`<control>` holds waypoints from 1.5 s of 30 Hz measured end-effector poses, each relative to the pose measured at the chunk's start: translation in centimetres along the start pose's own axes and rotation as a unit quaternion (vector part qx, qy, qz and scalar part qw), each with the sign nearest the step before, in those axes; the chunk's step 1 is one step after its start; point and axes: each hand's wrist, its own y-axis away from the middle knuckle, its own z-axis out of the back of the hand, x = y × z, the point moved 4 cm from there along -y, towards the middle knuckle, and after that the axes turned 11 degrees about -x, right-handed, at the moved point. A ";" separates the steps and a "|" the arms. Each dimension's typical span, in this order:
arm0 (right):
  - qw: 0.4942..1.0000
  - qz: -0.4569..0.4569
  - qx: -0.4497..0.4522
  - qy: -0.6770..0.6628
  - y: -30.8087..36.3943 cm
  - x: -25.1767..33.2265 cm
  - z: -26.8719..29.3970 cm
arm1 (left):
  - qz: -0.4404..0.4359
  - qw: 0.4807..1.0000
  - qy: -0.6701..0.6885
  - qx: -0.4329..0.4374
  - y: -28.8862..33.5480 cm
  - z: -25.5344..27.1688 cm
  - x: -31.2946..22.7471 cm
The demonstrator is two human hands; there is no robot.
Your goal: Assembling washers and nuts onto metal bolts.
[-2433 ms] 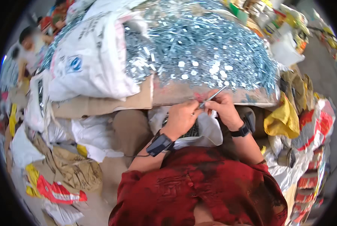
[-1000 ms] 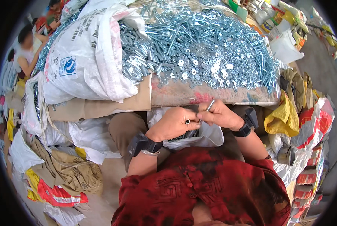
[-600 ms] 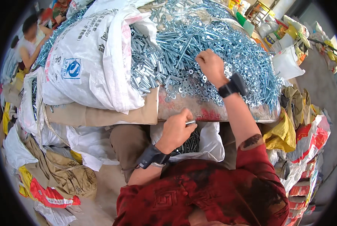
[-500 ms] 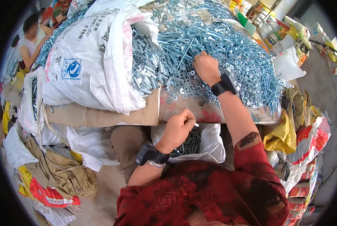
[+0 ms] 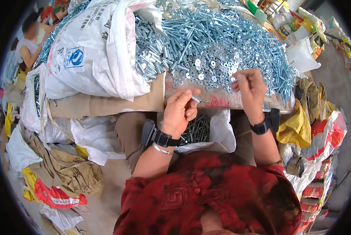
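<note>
My left hand [image 5: 176,113] is closed, pinching a short shiny metal sleeve [image 5: 197,99] in front of the table's edge. To its right, my right hand [image 5: 252,89] is raised over the edge, closed, with a small flat washer [image 5: 233,79] at its fingertips. Behind the hands lies a heap of loose washers [image 5: 206,70]. Long thin bolts [image 5: 218,33] are piled farther back and to the right. Metal sleeves [image 5: 152,51] spill from the mouth of a white woven sack [image 5: 91,58] lying on the left.
Below the table edge, an open white sack [image 5: 223,135] holds dark bolts [image 5: 195,131]. Cardboard [image 5: 112,107] covers the front left edge. Crumpled bags [image 5: 65,168] lie at left, and a yellow sack [image 5: 297,127] hangs at right. Another person [image 5: 29,45] sits at the far left.
My right hand has come back out of the washer heap toward me and to the right, now with a washer. My left hand has risen slightly, still holding the sleeve.
</note>
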 end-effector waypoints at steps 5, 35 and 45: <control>0.984 -0.088 -0.018 -0.155 4.6 -0.1 2.4 | 0.013 0.999 0.035 0.026 -0.1 0.0 1.2; 0.900 -0.273 0.273 -0.202 8.0 -1.9 -4.1 | 0.078 0.992 -0.097 0.032 0.7 -1.4 1.3; 0.938 0.133 0.083 0.310 1.8 -7.3 -0.4 | -0.025 0.974 -0.223 -0.001 0.2 -1.7 1.0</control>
